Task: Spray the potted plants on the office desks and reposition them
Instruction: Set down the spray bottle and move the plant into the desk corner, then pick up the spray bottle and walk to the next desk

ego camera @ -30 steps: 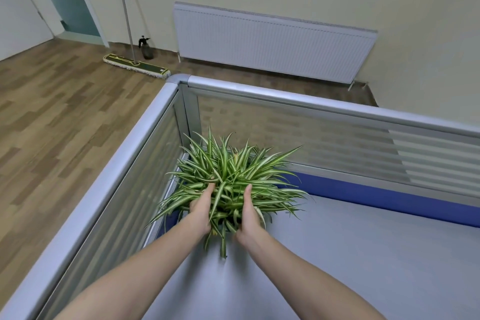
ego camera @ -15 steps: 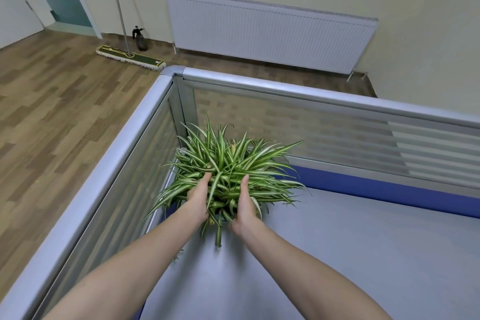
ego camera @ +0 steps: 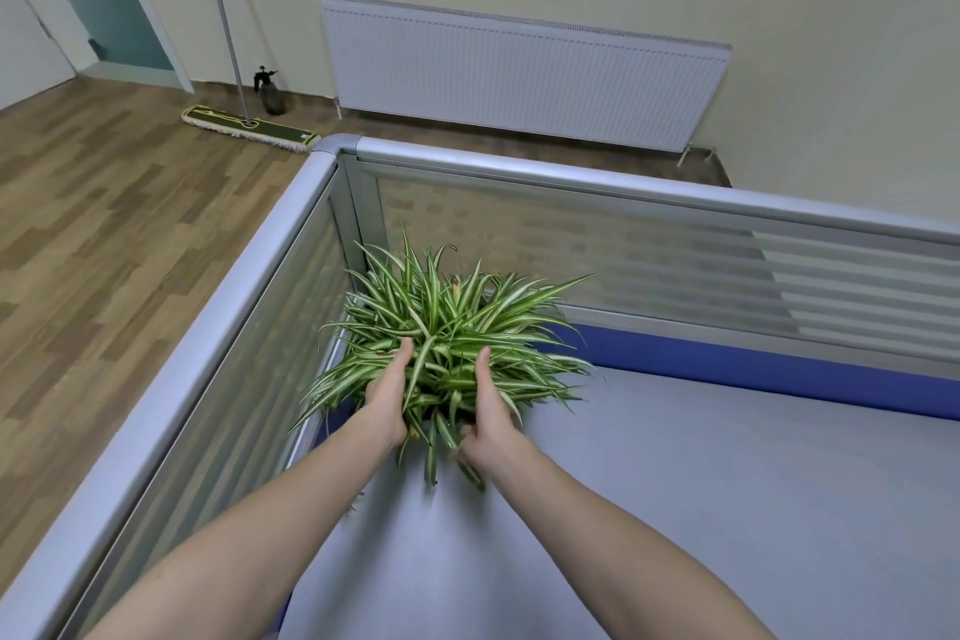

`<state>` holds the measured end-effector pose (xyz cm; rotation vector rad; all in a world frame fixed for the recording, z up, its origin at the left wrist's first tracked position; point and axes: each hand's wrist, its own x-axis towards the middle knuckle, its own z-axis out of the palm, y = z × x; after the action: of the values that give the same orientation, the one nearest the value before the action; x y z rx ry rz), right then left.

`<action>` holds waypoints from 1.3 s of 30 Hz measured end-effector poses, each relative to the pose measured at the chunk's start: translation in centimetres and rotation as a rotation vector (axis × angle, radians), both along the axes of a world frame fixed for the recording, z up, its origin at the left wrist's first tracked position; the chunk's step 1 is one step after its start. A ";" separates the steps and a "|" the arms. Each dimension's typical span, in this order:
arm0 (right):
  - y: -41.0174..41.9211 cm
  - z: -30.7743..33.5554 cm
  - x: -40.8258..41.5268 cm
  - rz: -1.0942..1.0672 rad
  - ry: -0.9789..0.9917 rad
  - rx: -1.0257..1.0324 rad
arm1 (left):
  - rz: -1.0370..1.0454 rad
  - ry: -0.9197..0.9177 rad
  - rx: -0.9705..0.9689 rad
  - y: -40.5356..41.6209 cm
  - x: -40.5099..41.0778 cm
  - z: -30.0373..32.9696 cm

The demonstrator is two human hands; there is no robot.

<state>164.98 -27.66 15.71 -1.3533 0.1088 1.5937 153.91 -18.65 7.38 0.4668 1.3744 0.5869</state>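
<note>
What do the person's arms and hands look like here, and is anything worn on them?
Both forearms are bare to the frame's lower edge: no sleeves show. The left hand and right hand wear no gloves, and no rings, watch or bracelets are visible.

Spider plant [ego camera: 447, 327] sits in far-left corner of grey desk [ego camera: 701, 483], against the partition [ego camera: 623, 187]. Left hand [ego camera: 388, 398] and right hand [ego camera: 488, 405] reach into the leaves, one each side; pot hidden. Mop [ego camera: 249, 127] and spray bottle [ego camera: 270, 91] on floor beyond.
</note>
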 end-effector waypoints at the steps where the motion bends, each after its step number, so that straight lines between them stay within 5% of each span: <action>1: -0.5 0.2 0.1 0.031 0.021 -0.013 | 0.006 0.003 0.004 0.1 -0.2 -0.7; 12: -9.8 2.2 1.5 0.069 -0.042 -0.019 | 0.028 -0.027 0.108 -12.0 0.2 10.5; 18: -22.1 2.3 7.3 -0.107 -0.158 -0.020 | 0.040 0.140 0.237 -21.2 3.0 11.2; 28: -52.5 3.4 16.0 -0.702 -0.516 -0.100 | -0.532 -0.034 0.310 -47.2 18.8 11.3; 39: -80.9 2.7 21.7 -1.355 -0.714 -0.418 | -1.129 -0.152 0.375 -72.1 32.0 11.8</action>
<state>186.69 -108.60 18.45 -1.5162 0.7584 -0.0682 185.90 -90.76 19.21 1.3388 0.6639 -0.0752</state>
